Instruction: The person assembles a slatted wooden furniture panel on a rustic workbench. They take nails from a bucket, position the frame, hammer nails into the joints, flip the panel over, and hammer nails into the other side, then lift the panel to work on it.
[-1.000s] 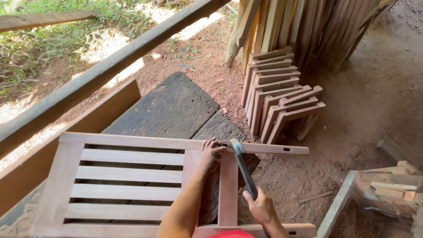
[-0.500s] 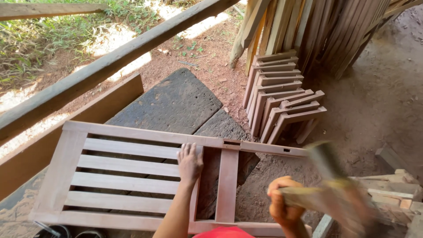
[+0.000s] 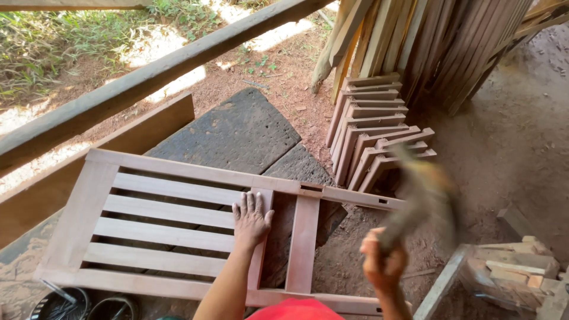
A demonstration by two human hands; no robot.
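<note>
The slatted wooden frame (image 3: pixel 178 225) lies flat at 7 o'clock on dark slabs (image 3: pixel 237 133). My left hand (image 3: pixel 252 219) presses it, fingers spread flat. My right hand (image 3: pixel 384 264), at 5 o'clock, clenches a blurred hammer (image 3: pixel 424 198). Stacked frames (image 3: pixel 370 133) lean at 1 o'clock.

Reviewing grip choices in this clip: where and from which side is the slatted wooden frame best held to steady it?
Probably the upright rail beside the slats, pressed flat from above on the near side, as the left hand does. The wooden frame lies flat on the dark slab, its broad top face exposed. The right hand holds the blurred hammer.
</note>
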